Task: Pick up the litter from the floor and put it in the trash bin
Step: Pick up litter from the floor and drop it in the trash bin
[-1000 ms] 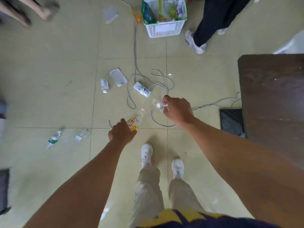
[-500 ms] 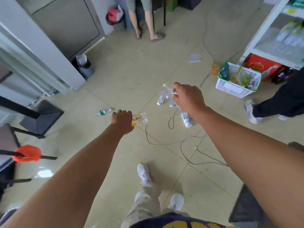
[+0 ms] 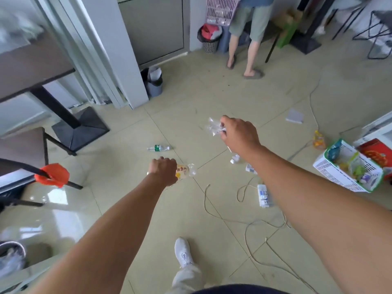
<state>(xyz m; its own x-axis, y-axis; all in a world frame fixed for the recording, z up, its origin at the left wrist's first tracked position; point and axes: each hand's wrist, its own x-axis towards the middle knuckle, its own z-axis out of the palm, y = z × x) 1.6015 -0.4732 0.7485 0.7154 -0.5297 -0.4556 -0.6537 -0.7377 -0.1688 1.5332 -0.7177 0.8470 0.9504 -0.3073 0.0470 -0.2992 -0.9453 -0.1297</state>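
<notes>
The left hand is clenched round a yellow-labelled bottle. Only the clear end of the bottle shows to the right of the fist; the rest is hidden behind the knuckles. The right hand pinches a piece of crumpled clear plastic, which it holds out above the floor. Its fingertips are turned away from the camera, so how many of them grip cannot be made out.

A green-labelled bottle lies on its side on the tiles, just beyond the left hand. Two small pieces of litter lie beside the right forearm, which partly covers them; they are too blurred to name. A white power strip and loose cables lie beneath that arm.

A grey bin stands against the pillar ahead, with what may be a white liner or paper in its mouth. A black mesh bin stands farther back, beside a second person's legs. At the lower left edge another round container is cut off by the frame. A white basket sits at the right.
</notes>
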